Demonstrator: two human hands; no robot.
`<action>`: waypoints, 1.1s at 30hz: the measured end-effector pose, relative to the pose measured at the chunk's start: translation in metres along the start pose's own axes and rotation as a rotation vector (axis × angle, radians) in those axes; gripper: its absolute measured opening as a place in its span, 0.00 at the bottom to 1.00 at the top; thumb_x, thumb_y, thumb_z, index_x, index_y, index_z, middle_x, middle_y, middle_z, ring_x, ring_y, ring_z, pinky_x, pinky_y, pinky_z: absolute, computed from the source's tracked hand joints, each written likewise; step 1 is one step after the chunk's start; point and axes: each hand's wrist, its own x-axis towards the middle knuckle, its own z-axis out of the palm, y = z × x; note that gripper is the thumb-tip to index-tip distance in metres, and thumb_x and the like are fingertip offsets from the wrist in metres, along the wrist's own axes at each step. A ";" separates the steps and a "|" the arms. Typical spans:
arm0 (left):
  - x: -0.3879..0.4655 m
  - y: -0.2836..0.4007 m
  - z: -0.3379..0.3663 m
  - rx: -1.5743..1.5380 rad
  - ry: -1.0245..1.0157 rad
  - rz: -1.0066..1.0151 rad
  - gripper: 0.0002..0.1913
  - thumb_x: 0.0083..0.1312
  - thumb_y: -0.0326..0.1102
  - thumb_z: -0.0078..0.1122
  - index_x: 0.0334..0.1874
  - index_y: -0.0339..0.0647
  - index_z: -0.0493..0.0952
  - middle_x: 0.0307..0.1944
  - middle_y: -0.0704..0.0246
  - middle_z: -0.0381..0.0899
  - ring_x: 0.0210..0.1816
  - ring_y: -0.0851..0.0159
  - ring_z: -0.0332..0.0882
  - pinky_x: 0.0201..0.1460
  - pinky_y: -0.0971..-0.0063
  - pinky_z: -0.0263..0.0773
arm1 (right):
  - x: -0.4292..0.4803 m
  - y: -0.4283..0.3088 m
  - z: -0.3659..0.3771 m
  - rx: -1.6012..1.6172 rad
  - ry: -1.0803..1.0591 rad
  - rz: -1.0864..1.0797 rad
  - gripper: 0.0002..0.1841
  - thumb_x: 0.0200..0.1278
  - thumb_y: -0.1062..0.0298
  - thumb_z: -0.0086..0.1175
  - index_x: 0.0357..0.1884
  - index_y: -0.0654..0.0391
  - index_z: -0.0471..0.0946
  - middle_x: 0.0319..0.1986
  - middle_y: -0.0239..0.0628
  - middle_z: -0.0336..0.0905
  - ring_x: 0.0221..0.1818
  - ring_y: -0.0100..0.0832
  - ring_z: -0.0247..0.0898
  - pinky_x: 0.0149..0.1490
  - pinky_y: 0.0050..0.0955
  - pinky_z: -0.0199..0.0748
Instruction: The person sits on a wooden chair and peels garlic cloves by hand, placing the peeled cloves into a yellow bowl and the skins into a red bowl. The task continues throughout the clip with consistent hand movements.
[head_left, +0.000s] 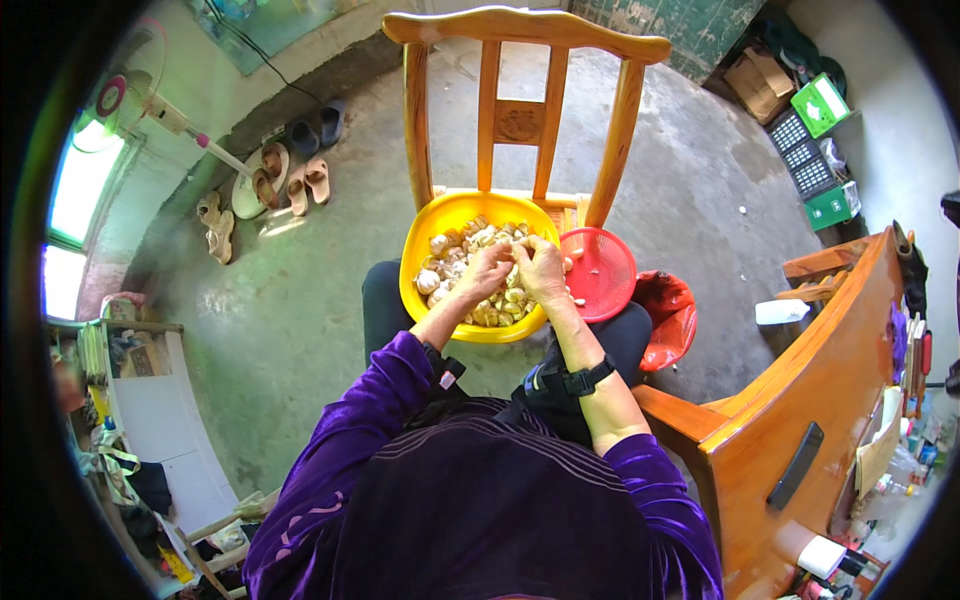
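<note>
My left hand (487, 271) and my right hand (539, 268) meet over a yellow plastic basin (414, 247), their fingertips pinched together on a small piece of garlic that is mostly hidden. Whole garlic bulbs (427, 281) and many loose cloves (504, 309) fill the basin, which rests on my lap against the seat of a wooden chair (525, 26). Touching its right side is a red plastic basket (611, 274) with several peeled cloves (577, 253) near its left edge.
A bin lined with a red bag (671, 322) stands right of my knee. Farther right are a wooden table (757, 420) with a black phone (795, 466) on it and a white bottle (781, 311). Slippers (307, 184) and a standing fan (225, 157) are at the upper left.
</note>
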 end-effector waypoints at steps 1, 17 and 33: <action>0.001 0.000 0.003 0.057 0.021 0.028 0.19 0.64 0.27 0.49 0.58 0.32 0.67 0.42 0.62 0.79 0.35 0.70 0.76 0.34 0.78 0.73 | -0.001 -0.001 -0.003 -0.005 0.037 -0.008 0.08 0.56 0.65 0.57 0.27 0.59 0.80 0.20 0.44 0.79 0.26 0.41 0.77 0.33 0.37 0.72; 0.003 -0.033 0.012 -0.133 -0.094 0.108 0.12 0.66 0.27 0.44 0.49 0.35 0.73 0.35 0.74 0.77 0.29 0.79 0.70 0.31 0.85 0.67 | -0.012 0.011 0.003 0.401 -0.167 0.110 0.08 0.56 0.70 0.57 0.25 0.63 0.75 0.19 0.41 0.77 0.21 0.31 0.73 0.30 0.30 0.71; 0.009 0.008 -0.016 0.892 0.066 0.035 0.12 0.55 0.39 0.56 0.31 0.34 0.76 0.28 0.53 0.79 0.36 0.49 0.79 0.41 0.59 0.73 | -0.016 0.019 -0.011 0.135 -0.109 0.144 0.06 0.51 0.72 0.61 0.25 0.64 0.77 0.19 0.40 0.79 0.22 0.31 0.76 0.30 0.30 0.72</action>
